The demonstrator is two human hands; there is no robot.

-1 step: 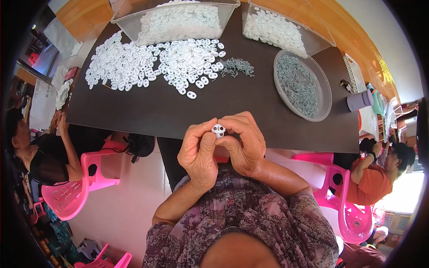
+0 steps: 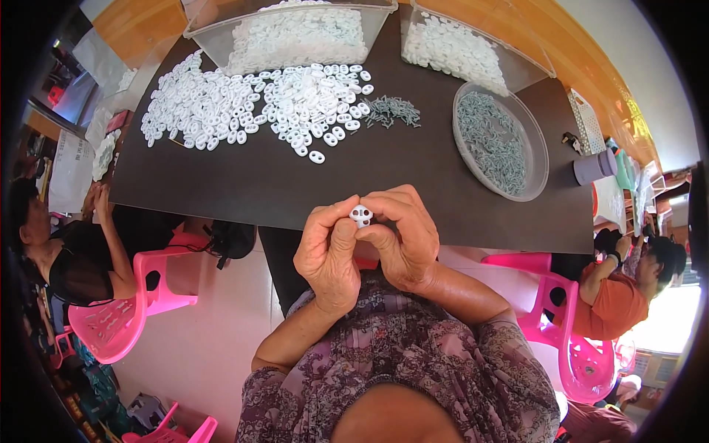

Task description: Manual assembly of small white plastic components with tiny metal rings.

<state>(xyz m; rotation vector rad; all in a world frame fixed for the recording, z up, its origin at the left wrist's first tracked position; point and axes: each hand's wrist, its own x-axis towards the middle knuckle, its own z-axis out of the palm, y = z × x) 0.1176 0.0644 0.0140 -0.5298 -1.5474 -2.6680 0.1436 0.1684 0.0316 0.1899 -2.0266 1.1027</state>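
I see the left hand (image 2: 329, 257) and right hand (image 2: 408, 240) both pinching a white part (image 2: 361, 213), toward six o'clock of the bench (image 2: 236, 181); uneven fingertip pressure could pop it loose.

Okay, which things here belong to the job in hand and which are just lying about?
Likely the job's:
held white parts
heaped white two-holed pieces
small grey-green pins, piled and in the round tub
two clear bins of white pieces

Apparently just lying about:
lidded purple-grey cup
white perforated basket
small dark item beside it, too small to identify
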